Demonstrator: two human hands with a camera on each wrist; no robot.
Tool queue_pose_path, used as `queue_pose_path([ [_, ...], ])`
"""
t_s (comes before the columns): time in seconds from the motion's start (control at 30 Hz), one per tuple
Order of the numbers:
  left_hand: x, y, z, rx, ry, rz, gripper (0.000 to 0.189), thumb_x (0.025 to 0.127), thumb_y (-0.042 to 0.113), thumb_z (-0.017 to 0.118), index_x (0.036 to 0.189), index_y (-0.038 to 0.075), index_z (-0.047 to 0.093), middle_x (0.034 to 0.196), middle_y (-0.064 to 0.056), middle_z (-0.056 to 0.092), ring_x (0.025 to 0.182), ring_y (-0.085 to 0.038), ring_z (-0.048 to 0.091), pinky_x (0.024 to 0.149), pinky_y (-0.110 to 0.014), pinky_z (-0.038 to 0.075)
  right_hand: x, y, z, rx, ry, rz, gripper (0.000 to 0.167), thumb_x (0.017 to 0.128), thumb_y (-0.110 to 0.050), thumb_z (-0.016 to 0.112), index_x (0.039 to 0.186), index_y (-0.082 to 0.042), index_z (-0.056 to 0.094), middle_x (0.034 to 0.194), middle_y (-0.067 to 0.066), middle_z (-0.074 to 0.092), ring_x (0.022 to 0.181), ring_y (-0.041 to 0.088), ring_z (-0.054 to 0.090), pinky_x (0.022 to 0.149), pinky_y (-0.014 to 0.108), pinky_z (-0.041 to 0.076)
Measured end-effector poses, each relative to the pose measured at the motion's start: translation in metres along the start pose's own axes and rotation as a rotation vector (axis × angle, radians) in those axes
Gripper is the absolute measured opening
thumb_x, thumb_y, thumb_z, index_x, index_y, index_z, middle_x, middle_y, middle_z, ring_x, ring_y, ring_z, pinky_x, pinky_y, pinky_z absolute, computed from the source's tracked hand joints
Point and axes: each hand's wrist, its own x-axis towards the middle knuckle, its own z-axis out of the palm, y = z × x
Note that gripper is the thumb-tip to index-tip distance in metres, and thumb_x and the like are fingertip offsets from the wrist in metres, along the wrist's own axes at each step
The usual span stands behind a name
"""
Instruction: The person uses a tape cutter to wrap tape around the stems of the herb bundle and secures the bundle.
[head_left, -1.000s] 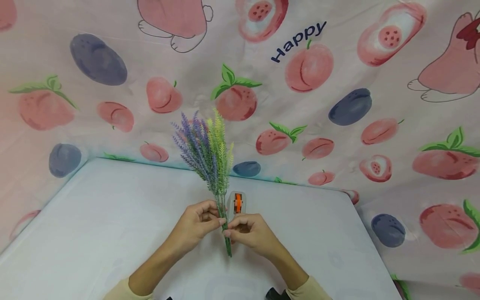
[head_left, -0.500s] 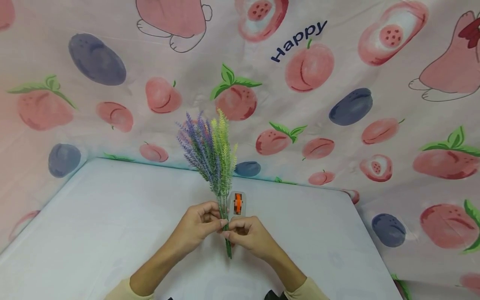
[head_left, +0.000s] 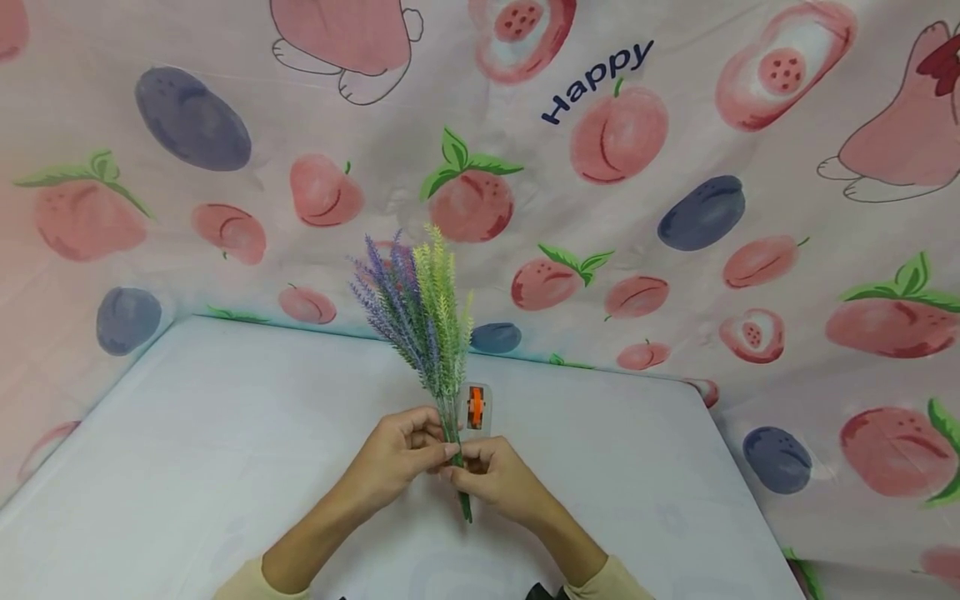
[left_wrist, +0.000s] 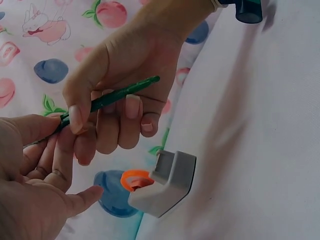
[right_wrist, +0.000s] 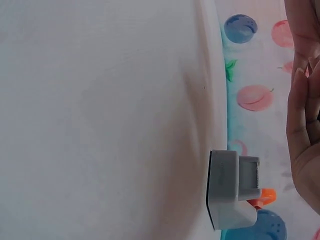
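A bunch of artificial lavender is held up over the table, with purple spikes (head_left: 397, 292) on the left and yellow-green spikes (head_left: 442, 300) on the right. My left hand (head_left: 405, 450) pinches the gathered stems between thumb and fingers. Just below it, my right hand (head_left: 498, 479) grips the same stems, its fingertips close to the left ones. The green stem ends (head_left: 467, 507) poke out beneath both hands. In the left wrist view, the stems (left_wrist: 125, 92) pass from one hand to the other. Only parts of the hands show in the right wrist view, at its right edge.
Behind the stems stands a grey tape dispenser (head_left: 476, 408) with an orange core, also seen in the right wrist view. A white cloth covers the table (head_left: 225, 433). Fruit-printed fabric (head_left: 600, 208) hangs behind the table and along its sides.
The hands have lowered slightly, and the right hand has come closer under the left. The lower stem ends have shifted a little right and down, with the bunch still held.
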Motion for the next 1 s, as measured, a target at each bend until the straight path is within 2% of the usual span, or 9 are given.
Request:
queue_pose_path([
  [0.1,0.000,0.000,-0.001,0.002,-0.029,0.005,0.013,0.096,0.012,0.071,0.097,0.001,0.065,0.088,-0.012,0.068,0.073,-0.017,0.065,0.067,-0.032,0.056,-0.001,0.000,0.000,0.059,-0.052,0.022,0.024,0.099,-0.010,0.061,0.114,0.004,0.074,0.076,0.030,0.064,0.058,0.004,0.048,0.059,0.020,0.043],
  [0.17,-0.001,0.000,-0.002,0.010,-0.047,0.015,0.011,0.096,0.012,0.071,0.097,0.003,0.065,0.087,-0.011,0.068,0.072,-0.016,0.063,0.064,-0.029,0.054,-0.001,0.002,0.001,0.110,-0.091,0.034,0.027,0.100,-0.010,0.058,0.116,0.007,0.072,0.091,0.031,0.068,0.066,0.006,0.056,0.067,0.022,0.048],
  [0.27,-0.001,0.000,-0.002,0.035,-0.066,0.042,0.010,0.097,0.013,0.069,0.097,0.004,0.066,0.088,-0.010,0.069,0.075,-0.018,0.064,0.065,-0.028,0.051,-0.001,0.004,0.002,0.175,-0.142,0.052,0.030,0.101,-0.012,0.055,0.117,0.010,0.069,0.094,0.015,0.073,0.069,0.007,0.060,0.072,0.024,0.051],
  [0.37,-0.001,0.000,-0.003,0.060,-0.083,0.065,0.011,0.098,0.015,0.069,0.098,0.004,0.066,0.089,-0.010,0.071,0.083,-0.021,0.068,0.069,-0.028,0.052,-0.001,0.007,0.004,0.239,-0.182,0.062,0.030,0.103,-0.015,0.054,0.111,0.010,0.067,0.076,-0.004,0.068,0.067,0.006,0.061,0.072,0.025,0.051],
  [0.43,-0.001,0.000,-0.004,0.068,-0.095,0.071,0.013,0.098,0.016,0.068,0.099,0.003,0.066,0.088,-0.010,0.071,0.086,-0.024,0.069,0.072,-0.028,0.052,-0.001,0.008,0.004,0.296,-0.205,0.069,0.025,0.103,-0.015,0.054,0.107,0.006,0.067,0.070,-0.008,0.064,0.067,0.006,0.061,0.072,0.024,0.052],
  [0.53,-0.001,0.002,-0.005,0.075,-0.110,0.063,0.015,0.098,0.018,0.069,0.099,0.004,0.066,0.087,-0.010,0.071,0.088,-0.025,0.069,0.074,-0.028,0.050,-0.002,0.010,0.004,0.372,-0.227,0.099,0.016,0.104,-0.018,0.056,0.107,-0.005,0.066,0.073,-0.008,0.066,0.069,0.006,0.064,0.072,0.025,0.054],
  [0.73,-0.002,0.003,-0.009,0.091,-0.107,0.054,0.015,0.098,0.020,0.070,0.100,0.006,0.065,0.093,-0.009,0.069,0.088,-0.023,0.069,0.075,-0.030,0.052,-0.005,0.011,0.001,0.404,-0.194,0.081,0.011,0.101,-0.016,0.064,0.108,-0.008,0.066,0.086,-0.001,0.071,0.077,0.011,0.073,0.075,0.030,0.060],
  [0.87,-0.002,0.002,-0.012,0.105,-0.092,0.061,0.015,0.098,0.020,0.070,0.099,0.006,0.064,0.094,-0.008,0.068,0.087,-0.021,0.068,0.075,-0.031,0.054,-0.007,0.013,-0.002,0.361,-0.136,0.069,0.008,0.099,-0.011,0.066,0.103,-0.004,0.067,0.088,0.000,0.074,0.081,0.013,0.074,0.077,0.031,0.060],
  [1.0,-0.002,0.000,-0.014,0.109,-0.081,0.065,0.015,0.098,0.018,0.069,0.099,0.005,0.063,0.095,-0.009,0.068,0.084,-0.019,0.068,0.076,-0.031,0.054,-0.008,0.014,-0.004,0.301,-0.058,0.065,0.014,0.098,-0.010,0.069,0.107,0.000,0.070,0.091,-0.002,0.076,0.082,0.010,0.072,0.079,0.036,0.061],
])
